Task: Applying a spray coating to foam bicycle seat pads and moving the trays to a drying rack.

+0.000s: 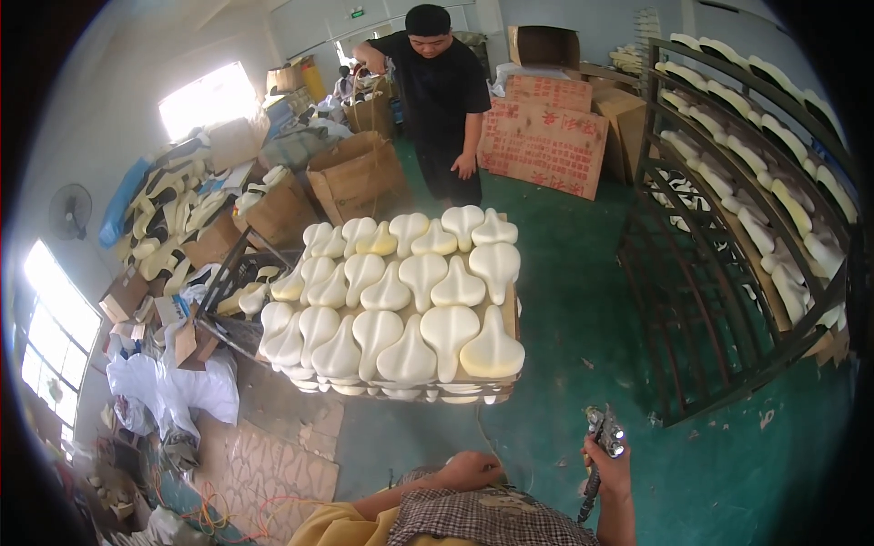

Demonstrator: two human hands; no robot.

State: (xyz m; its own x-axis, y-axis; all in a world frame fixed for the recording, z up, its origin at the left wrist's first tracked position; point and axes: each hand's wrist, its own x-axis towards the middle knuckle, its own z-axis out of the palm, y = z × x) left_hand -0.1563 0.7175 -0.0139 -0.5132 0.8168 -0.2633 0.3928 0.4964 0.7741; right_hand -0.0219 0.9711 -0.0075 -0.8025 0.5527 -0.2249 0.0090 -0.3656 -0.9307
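Observation:
My right hand (612,469) is closed around a silver spray gun (604,429), held out over the green floor to the right of the stack. A dark ribbed hose (591,494) runs down from the gun beside my wrist. My left hand (471,470) rests curled in front of my checked apron (482,514); its fingertips are partly hidden, and what they hold, if anything, cannot be made out. Ahead of me stands a stack of cream foam bicycle saddle pads (407,350). They lie in rows, wide and narrow ends alternating, with more layers underneath.
Across the stack stands a person (442,109) in dark clothes. A dark metal rack (719,273) holding more pads is on the right. Cardboard boxes (357,177), loose foam pieces and white plastic sheeting (177,391) crowd the left. Thin coloured cords (214,510) lie at lower left.

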